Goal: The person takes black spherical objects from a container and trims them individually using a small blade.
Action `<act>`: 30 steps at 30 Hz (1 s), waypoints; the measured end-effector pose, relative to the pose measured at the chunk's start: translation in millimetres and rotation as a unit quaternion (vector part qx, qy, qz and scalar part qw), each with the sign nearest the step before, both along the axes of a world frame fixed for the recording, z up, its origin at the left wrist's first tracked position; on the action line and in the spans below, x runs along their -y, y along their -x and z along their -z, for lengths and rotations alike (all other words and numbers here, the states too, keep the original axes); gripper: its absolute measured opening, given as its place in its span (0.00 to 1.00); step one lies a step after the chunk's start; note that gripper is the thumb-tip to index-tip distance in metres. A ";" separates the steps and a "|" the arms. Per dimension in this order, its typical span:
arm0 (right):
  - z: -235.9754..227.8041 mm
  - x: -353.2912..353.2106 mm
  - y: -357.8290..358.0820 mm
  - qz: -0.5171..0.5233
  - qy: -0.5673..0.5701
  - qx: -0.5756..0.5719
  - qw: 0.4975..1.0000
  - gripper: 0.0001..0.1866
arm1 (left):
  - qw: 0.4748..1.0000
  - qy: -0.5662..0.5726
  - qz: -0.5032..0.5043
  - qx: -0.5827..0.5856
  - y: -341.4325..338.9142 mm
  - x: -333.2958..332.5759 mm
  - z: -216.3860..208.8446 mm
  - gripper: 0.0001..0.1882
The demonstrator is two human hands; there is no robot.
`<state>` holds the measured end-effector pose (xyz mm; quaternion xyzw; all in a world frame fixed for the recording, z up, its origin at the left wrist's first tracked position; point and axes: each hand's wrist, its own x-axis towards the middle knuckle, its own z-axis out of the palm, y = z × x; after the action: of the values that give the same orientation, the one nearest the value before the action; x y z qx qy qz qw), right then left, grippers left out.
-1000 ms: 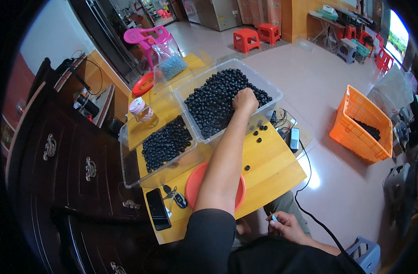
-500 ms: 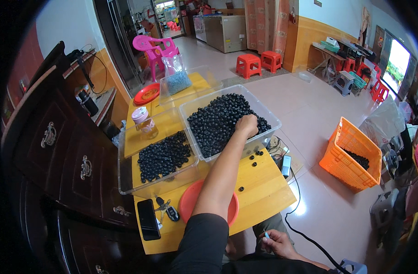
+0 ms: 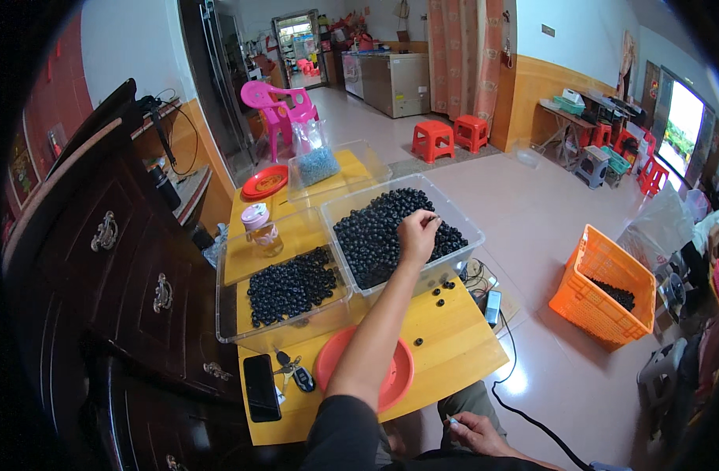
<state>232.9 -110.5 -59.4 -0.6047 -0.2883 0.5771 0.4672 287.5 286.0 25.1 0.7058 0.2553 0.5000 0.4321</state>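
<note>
My left hand is over the larger clear plastic bin, its fingers pinched just above a heap of round black beads. Whether a bead sits between those fingertips I cannot make out. Low in the view, beside my knee, my right hand is closed on a small light-blue piece. Beneath my left forearm lies a red basin, partly covered by the arm. A second clear bin to the left holds a thinner layer of black beads.
The yellow table also carries several loose beads, a phone, keys, a pink-lidded bottle, a red plate and a bag of blue pieces. An orange crate stands right, past a black cable.
My left hand has lifted slightly from the beads, with its pinched fingertips now showing. My right hand remains by my knee. The whole view has shifted a little.
</note>
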 end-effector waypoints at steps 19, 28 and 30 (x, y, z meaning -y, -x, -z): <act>-73.9 -59.7 60.0 -0.022 -0.139 -0.054 0.989 0.09 | 0.940 0.298 0.163 0.025 287.1 263.9 18.2 0.08; -79.1 -56.7 82.8 -0.006 -0.104 -0.165 0.981 0.08 | 0.988 0.031 0.085 -0.125 291.0 281.5 22.8 0.07; -80.8 -52.8 82.3 0.003 -0.084 -0.233 0.969 0.06 | 0.966 0.217 0.138 0.028 290.3 286.0 30.4 0.07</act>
<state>150.6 -57.7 21.4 -0.4128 -0.2167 0.6746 0.5724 -2.8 0.0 -5.3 0.6095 0.2456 0.3876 0.6465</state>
